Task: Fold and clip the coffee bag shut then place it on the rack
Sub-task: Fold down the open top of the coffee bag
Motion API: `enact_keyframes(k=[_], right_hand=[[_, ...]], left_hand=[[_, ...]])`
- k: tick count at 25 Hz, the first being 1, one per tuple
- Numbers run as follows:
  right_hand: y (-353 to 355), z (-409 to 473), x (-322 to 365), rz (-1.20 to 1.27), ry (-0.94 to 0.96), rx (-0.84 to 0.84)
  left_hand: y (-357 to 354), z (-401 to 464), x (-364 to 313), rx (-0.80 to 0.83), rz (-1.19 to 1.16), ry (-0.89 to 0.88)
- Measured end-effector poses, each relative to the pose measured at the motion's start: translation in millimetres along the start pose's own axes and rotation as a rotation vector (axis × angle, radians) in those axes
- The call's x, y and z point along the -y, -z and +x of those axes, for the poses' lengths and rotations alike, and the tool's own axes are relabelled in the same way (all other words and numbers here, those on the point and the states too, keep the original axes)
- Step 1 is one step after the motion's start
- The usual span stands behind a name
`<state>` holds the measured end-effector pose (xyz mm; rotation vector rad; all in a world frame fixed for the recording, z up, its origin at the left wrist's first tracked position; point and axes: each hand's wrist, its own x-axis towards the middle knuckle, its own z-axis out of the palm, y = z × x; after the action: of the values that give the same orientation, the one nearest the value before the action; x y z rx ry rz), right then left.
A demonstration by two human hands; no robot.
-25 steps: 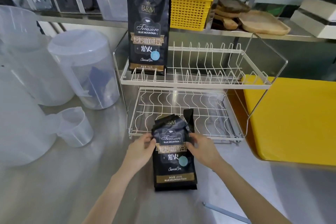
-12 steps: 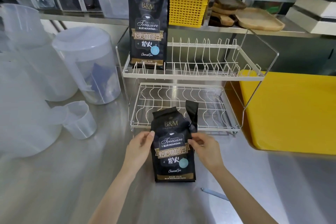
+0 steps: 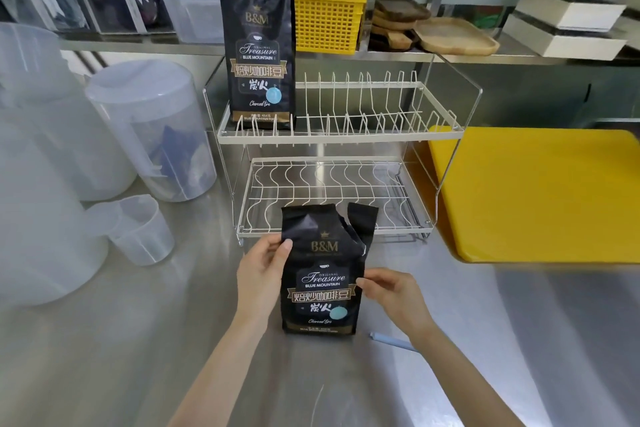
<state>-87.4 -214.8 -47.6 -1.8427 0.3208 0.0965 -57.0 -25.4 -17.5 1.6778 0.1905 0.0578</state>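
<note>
A black coffee bag (image 3: 320, 282) stands upright on the steel counter in front of the white wire rack (image 3: 332, 135). Its top is torn open, with one loose flap sticking up at the right. My left hand (image 3: 261, 269) pinches the bag's upper left edge between thumb and fingers. On the bag's right side, at mid height, rest the fingertips of my right hand (image 3: 393, 293). A second, sealed coffee bag (image 3: 259, 55) stands on the rack's upper tier at the left. A light blue clip (image 3: 391, 342) lies on the counter just right of the bag, partly behind my right wrist.
Translucent plastic jugs (image 3: 152, 128) and a small measuring cup (image 3: 138, 230) stand at the left. A yellow board (image 3: 540, 191) lies right of the rack. The shelf behind carries a yellow basket (image 3: 327, 15), wooden trays (image 3: 453, 35) and boxes.
The bag has been raised from leaning back to standing upright. My left hand slid up to its top left edge; my right hand stayed at its right side.
</note>
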Motion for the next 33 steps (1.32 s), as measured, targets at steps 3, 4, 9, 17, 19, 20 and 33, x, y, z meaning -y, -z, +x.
enact_keyframes(k=[3, 4, 9, 17, 19, 20, 33], right_hand=[[15, -3, 13, -0.093, 0.095, -0.026], [20, -4, 23, -0.091, 0.170, -0.087], [24, -10, 90, -0.258, 0.586, -0.236], [-1, -3, 107, -0.807, 0.510, 0.115], [0, -6, 105, -0.779, 0.506, 0.136], [2, -7, 105, -0.773, 0.507, 0.159], [19, -15, 102, -0.624, 0.550, 0.198]], left_hand=[[3, -4, -2, 0.046, 0.019, -0.029], [4, -5, -2, 0.054, 0.018, -0.041], [2, -15, -3, 0.098, 0.041, -0.107], [13, -21, 13, 0.291, 0.029, -0.144], [13, -19, 12, 0.379, 0.030, -0.101], [12, -20, 10, 0.436, 0.031, -0.066], [-5, -28, 11, 0.536, 0.077, 0.128]])
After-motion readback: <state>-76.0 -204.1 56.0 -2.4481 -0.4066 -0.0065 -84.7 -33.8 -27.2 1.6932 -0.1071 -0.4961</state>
